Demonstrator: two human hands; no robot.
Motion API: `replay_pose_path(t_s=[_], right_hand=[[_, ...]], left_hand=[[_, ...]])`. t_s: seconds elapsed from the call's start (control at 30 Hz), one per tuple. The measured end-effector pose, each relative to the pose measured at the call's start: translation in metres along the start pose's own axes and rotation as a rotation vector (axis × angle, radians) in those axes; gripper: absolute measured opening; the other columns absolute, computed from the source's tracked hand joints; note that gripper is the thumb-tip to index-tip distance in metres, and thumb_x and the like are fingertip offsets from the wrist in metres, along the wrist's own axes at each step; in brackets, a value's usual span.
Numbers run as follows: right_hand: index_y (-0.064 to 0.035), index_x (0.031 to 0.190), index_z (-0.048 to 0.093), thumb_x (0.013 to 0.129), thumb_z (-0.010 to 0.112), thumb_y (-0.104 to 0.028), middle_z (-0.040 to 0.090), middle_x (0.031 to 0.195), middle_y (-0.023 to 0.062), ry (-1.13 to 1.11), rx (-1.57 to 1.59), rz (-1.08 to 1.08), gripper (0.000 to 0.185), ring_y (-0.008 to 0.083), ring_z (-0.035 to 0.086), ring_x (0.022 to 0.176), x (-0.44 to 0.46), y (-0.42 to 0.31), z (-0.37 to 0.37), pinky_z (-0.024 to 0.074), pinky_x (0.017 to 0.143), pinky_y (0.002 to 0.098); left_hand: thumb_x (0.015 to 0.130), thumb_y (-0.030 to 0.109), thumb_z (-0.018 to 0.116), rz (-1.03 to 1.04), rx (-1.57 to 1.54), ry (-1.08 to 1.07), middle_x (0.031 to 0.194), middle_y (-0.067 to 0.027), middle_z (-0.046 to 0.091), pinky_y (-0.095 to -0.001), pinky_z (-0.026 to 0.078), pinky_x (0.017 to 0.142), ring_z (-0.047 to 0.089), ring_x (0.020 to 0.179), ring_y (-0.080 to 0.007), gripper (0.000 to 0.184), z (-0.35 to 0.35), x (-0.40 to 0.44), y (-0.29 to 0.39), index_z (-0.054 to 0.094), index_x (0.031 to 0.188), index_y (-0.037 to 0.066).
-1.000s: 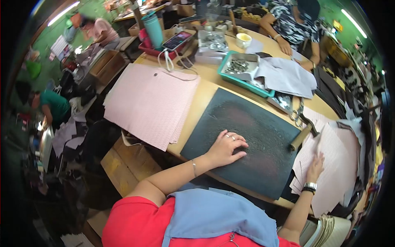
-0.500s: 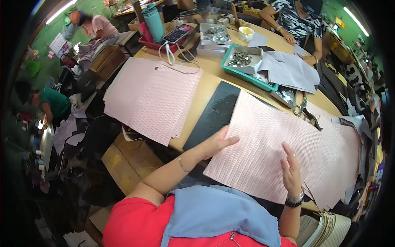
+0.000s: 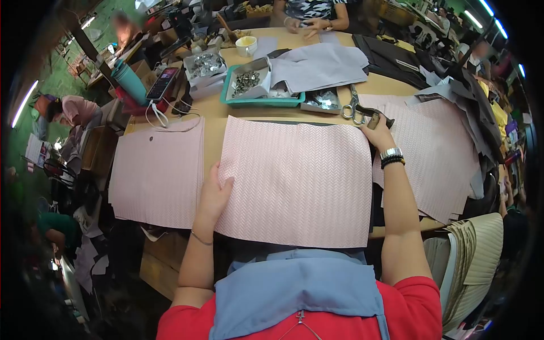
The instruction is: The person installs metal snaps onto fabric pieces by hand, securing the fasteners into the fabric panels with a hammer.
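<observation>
A pale pink sheet with a woven herringbone texture [image 3: 297, 181] lies before me over a dark mat [image 3: 375, 195], its near edge reaching past the table edge. My left hand [image 3: 214, 195] grips the sheet's left edge, thumb on top. At the sheet's far right corner, my right hand [image 3: 378, 133] is closed around a small brownish object, mostly hidden by the fingers. Just beyond that hand lie metal scissors [image 3: 354, 110] and a dark curved tool [image 3: 388, 118].
Pink sheets are stacked at left [image 3: 156, 175] and right [image 3: 430, 153]. A teal tray [image 3: 263, 103] with metal bits, a cup [image 3: 246, 48], a phone [image 3: 162, 84] and a bottle [image 3: 129, 82] stand farther back. Another person's hands [image 3: 309, 27] work across the table.
My view has turned right. The sheet now lies squarer to me. My right hand has gone from hovering over the sheet to its far right corner and closed; my left hand stays at the left edge.
</observation>
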State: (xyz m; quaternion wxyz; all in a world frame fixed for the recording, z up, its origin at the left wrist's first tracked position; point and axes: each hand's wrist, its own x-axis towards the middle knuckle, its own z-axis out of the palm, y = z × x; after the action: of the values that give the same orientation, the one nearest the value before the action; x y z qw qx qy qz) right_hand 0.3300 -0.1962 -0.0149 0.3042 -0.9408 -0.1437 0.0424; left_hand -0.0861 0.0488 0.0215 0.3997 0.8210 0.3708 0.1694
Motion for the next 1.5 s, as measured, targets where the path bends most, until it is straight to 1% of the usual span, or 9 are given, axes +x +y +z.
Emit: replay_pose_path(t_s=[0.07,0.17,0.3,0.43,0.6,0.73,0.97,1.23,1.5], right_hand=[[-0.0006,0.148,0.035,0.076,0.074,-0.028,0.057,0.129,0.0319,-0.017,0.087,-0.025,0.086,0.0419,0.059,0.118,0.03,0.023,0.011,0.0467,0.101,0.0423],[0.0004,0.147,0.036,0.076,0.071,-0.016,0.066,0.109,0.0191,-0.093,0.345,-0.029,0.081,0.0203,0.066,0.076,0.026,0.03,-0.027,0.0548,0.071,0.0347],[-0.0015,0.139,0.048,0.08,0.068,-0.012,0.067,0.107,0.0202,0.049,-0.017,-0.276,0.063,0.0315,0.067,0.088,-0.001,0.063,-0.063,0.0538,0.082,0.0392],[-0.0032,0.128,0.058,0.082,0.069,-0.012,0.064,0.12,0.022,0.318,-0.348,-0.494,0.049,0.0383,0.061,0.108,-0.046,0.051,-0.072,0.0474,0.097,0.0439],[-0.0034,0.113,0.066,0.081,0.074,-0.02,0.065,0.118,0.0201,0.038,0.031,-0.763,0.036,0.0381,0.06,0.109,-0.125,-0.025,-0.023,0.0463,0.097,0.0442],[-0.0061,0.115,0.067,0.083,0.073,-0.027,0.063,0.122,0.0174,-0.035,-0.043,-0.74,0.039,0.0348,0.054,0.12,-0.159,-0.047,0.002,0.0364,0.106,0.0539],[-0.0063,0.112,0.068,0.08,0.076,-0.023,0.062,0.122,0.0162,-0.075,0.088,-0.704,0.037,0.033,0.054,0.118,-0.153,-0.043,0.002,0.0364,0.105,0.0513],[-0.0076,0.112,0.068,0.081,0.076,-0.025,0.062,0.122,0.0138,-0.093,0.09,-0.681,0.037,0.0315,0.055,0.118,-0.149,-0.041,0.004,0.0339,0.108,0.052],[-0.0089,0.113,0.068,0.082,0.074,-0.027,0.062,0.125,0.0114,-0.093,0.082,-0.659,0.036,0.0305,0.055,0.12,-0.151,-0.041,0.002,0.0306,0.112,0.0546]], left_hand=[[0.092,0.015,0.061,0.096,0.062,0.061,0.127,-0.0289,0.059,-0.0372,0.045,0.1,0.061,0.115,-0.0354,0.058,0.008,-0.007,-0.018,0.039,0.141,-0.007],[0.091,0.015,0.063,0.088,0.047,0.056,0.128,-0.0311,0.057,-0.0396,0.046,0.098,0.061,0.113,-0.0381,0.062,0.005,-0.017,-0.022,0.037,0.143,-0.006],[0.088,0.015,0.068,-0.092,0.043,0.001,0.125,-0.0264,0.059,-0.0391,0.045,0.099,0.06,0.116,-0.0342,0.065,-0.009,-0.028,0.01,0.038,0.143,-0.004],[0.086,0.018,0.069,0.356,0.349,0.202,0.119,-0.0222,0.063,-0.0407,0.047,0.096,0.061,0.113,-0.0363,0.055,0.001,0.008,0.009,0.05,0.135,0.001],[0.089,0.023,0.067,0.457,0.198,0.15,0.116,-0.0152,0.066,-0.0415,0.049,0.091,0.063,0.107,-0.035,0.034,0.025,0.108,0.044,0.066,0.118,0.006],[0.091,0.026,0.064,0.419,0.307,0.236,0.11,-0.013,0.07,-0.0435,0.05,0.087,0.066,0.1,-0.0343,0.026,0.034,0.201,0.054,0.07,0.112,0.012],[0.084,0.03,0.071,0.089,0.485,0.017,0.107,-0.0082,0.073,-0.0445,0.053,0.085,0.068,0.099,-0.0307,0.018,0.041,0.316,0.033,0.077,0.098,0.019],[0.079,0.025,0.077,0.106,0.56,0.076,0.094,-0.0092,0.075,-0.0407,0.054,0.079,0.07,0.091,-0.0279,0.01,0.036,0.302,0.037,0.078,0.088,0.02],[0.089,0.025,0.067,0.221,0.525,0.195,0.096,-0.0091,0.074,-0.0437,0.053,0.082,0.069,0.092,-0.0293,0.013,0.041,0.299,0.023,0.076,0.094,0.019]])
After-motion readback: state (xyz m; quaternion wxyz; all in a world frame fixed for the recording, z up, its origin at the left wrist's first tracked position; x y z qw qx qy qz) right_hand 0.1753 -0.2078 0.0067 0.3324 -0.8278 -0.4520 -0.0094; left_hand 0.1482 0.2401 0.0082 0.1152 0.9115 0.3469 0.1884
